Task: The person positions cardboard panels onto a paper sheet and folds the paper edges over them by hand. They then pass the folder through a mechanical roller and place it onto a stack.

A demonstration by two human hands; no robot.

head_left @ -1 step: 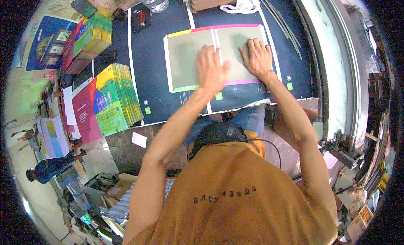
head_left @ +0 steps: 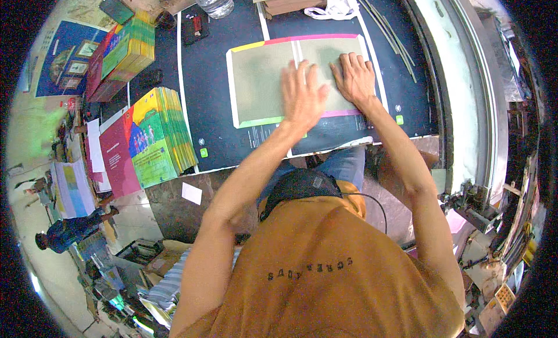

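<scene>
Flat on the dark table lies an opened-out book cover (head_left: 256, 82), its inner side up. It has two grey boards, a narrow white strip between them, and turned-in edges of white, yellow, pink and green. My right hand (head_left: 354, 79) rests on the right board, fingers stretched and slightly bent, holding nothing. Over the middle strip and the inner part of the left board is my left hand (head_left: 303, 97), blurred by motion. Its fingers are spread and nothing shows in them; whether it touches the cover I cannot tell.
Stacks of colourful covers (head_left: 154, 140) stand at the table's left edge, with another stack (head_left: 131, 47) behind. Along the far side are a clear water container (head_left: 216, 2), brown boards (head_left: 290, 2) and a white cloth (head_left: 337, 5). Thin grey strips (head_left: 386, 33) lie at the right.
My left hand has shifted a little to the right, from the left board toward the middle strip. My right hand and the cover look almost unmoved.
</scene>
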